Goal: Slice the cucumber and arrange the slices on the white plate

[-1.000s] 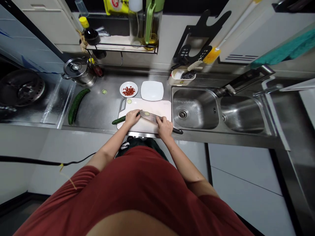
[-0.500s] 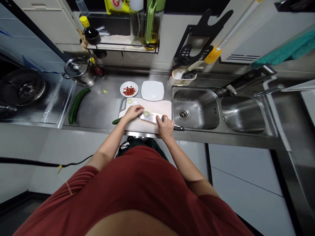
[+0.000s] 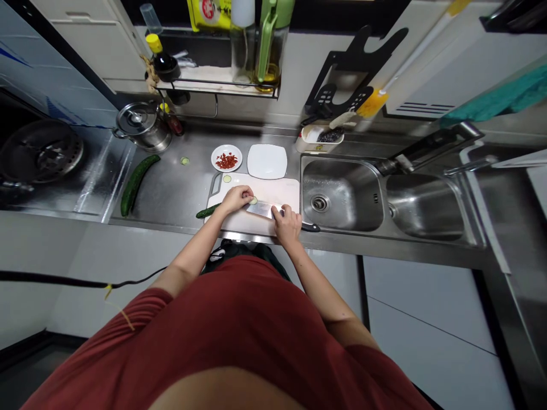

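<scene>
My right hand (image 3: 288, 223) is closed on a kitchen knife (image 3: 260, 210), gripping it where the blade meets the black handle, which sticks out to the right. The blade lies flat over the white cutting board (image 3: 282, 187). At its left end, the fingertips of my left hand (image 3: 237, 199) pinch a thin cucumber slice (image 3: 253, 200) by its edge. Another cucumber slice (image 3: 227, 179) rests near the board's grey handle. A cut cucumber piece (image 3: 207, 212) pokes out at the board's left, partly hidden behind my left wrist.
Behind the board stand a plate of chopped red pieces (image 3: 226, 162) and a white square plate (image 3: 267, 161). A whole cucumber (image 3: 137, 183), slices (image 3: 184, 161) and a lidded pot (image 3: 143, 126) are at left. A double sink (image 3: 342, 193) adjoins on the right.
My left fingers have moved right and closed on the edge of the cucumber slice that lay on the blade. My right hand stays on the knife. The view has shifted slightly.
</scene>
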`<state>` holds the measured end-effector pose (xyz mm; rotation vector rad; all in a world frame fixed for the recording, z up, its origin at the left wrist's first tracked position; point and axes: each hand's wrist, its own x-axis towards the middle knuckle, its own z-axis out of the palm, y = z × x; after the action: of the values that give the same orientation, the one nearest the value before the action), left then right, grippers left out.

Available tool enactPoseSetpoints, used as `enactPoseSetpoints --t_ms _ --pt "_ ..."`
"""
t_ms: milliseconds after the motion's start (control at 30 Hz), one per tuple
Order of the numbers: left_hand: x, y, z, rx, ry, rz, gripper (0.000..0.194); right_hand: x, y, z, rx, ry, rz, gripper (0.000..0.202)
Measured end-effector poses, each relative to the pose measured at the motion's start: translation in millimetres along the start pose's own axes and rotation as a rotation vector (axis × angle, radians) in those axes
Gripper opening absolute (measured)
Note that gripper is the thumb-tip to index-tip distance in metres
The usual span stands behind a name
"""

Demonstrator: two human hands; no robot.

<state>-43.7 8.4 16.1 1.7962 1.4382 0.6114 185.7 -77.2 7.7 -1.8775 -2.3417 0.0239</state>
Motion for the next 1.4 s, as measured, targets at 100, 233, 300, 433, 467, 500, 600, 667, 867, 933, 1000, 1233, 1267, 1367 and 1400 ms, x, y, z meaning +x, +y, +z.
enactPoseSetpoints --t_ms 100,233,300,433,467,500,600,667,867,933,1000,1233,1267,1367,1400 --pt "8.8 -18.8 -1.0 -0.042 0.185 -0.178 0.013 -0.4 2.3 -0.5 -0.005 -0.022 0.015 0.038" --pt "23.6 -50.0 -7.1 -0.032 0.386 -0.406 0.013 -1.1 5.7 0.1 0.004 -0.047 0.045 0.038" --pt "29.7 -62.7 -10.4 -0.045 0.429 -0.459 0.013 -1.7 7.0 0.7 0.013 -0.054 0.058 0.039" --pt "39.1 -79.2 -13.4 -0.102 0.484 -0.523 0.014 -2.8 9.1 1.4 0.025 -0.052 0.072 0.039" --pt "41.1 -82.1 -13.6 -0.113 0.489 -0.536 0.015 -2.9 9.6 1.6 0.028 -0.051 0.075 0.039" --pt "43.0 -84.7 -13.6 -0.117 0.495 -0.547 0.015 -3.1 10.0 1.9 0.03 -0.05 0.077 0.039" --pt "47.8 -90.5 -13.9 -0.084 0.501 -0.556 0.016 -3.4 10.7 3.5 0.04 -0.045 0.084 0.04" --pt "50.0 -91.9 -14.7 -0.027 0.499 -0.53 0.016 -3.5 11.0 4.7 0.044 -0.037 0.089 0.04" --pt "51.9 -83.2 -17.6 0.176 0.468 -0.478 0.017 -5.0 11.4 4.8 0.054 -0.02 0.1 0.042" --pt "51.8 -78.2 -18.5 0.216 0.455 -0.474 0.018 -5.8 11.6 3.7 0.057 -0.028 0.105 0.043" --pt "51.8 -73.5 -19.4 0.247 0.443 -0.478 0.017 -6.6 11.8 2.7 0.059 -0.04 0.112 0.043" --pt "51.7 -68.6 -20.6 0.293 0.424 -0.476 0.012 -7.9 13.2 3.6 0.082 -0.068 0.128 0.045" --pt "51.6 -69.3 -20.2 0.294 0.428 -0.472 0.012 -7.9 13.3 4.0 0.086 -0.066 0.128 0.045" --pt "50.9 -71.5 -19.0 0.286 0.445 -0.461 0.012 -7.6 13.0 4.4 0.094 -0.059 0.128 0.045" --pt "50.5 -71.9 -18.7 0.28 0.449 -0.463 0.012 -7.5 12.8 4.4 0.094 -0.058 0.128 0.044"
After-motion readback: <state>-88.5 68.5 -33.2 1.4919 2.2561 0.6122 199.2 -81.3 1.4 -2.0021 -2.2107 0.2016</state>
